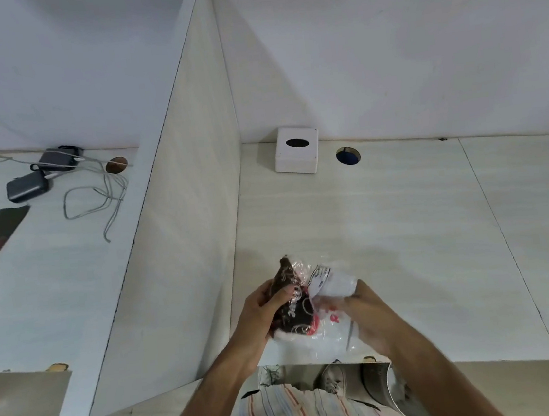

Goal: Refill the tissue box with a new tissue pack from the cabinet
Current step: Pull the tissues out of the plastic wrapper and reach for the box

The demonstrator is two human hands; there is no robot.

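Here both the left hand (264, 311) and right hand (364, 317) seemingly grip the tissue pack (312, 309) between them.

Your tissue pack (307, 310): glossy crinkled plastic wrap. Tissue box (296, 150): smooth matt white. Desk (405, 227): pale matt laminate.

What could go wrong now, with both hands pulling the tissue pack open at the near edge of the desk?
1. The left hand and right hand are tugging the tissue pack's wrapper apart; a hard pull may tear the tissues themselves.
2. The pack is at the desk's near edge, so loose tissues could drop to the floor.
3. The tissue box sits far back by the wall, a long carry.
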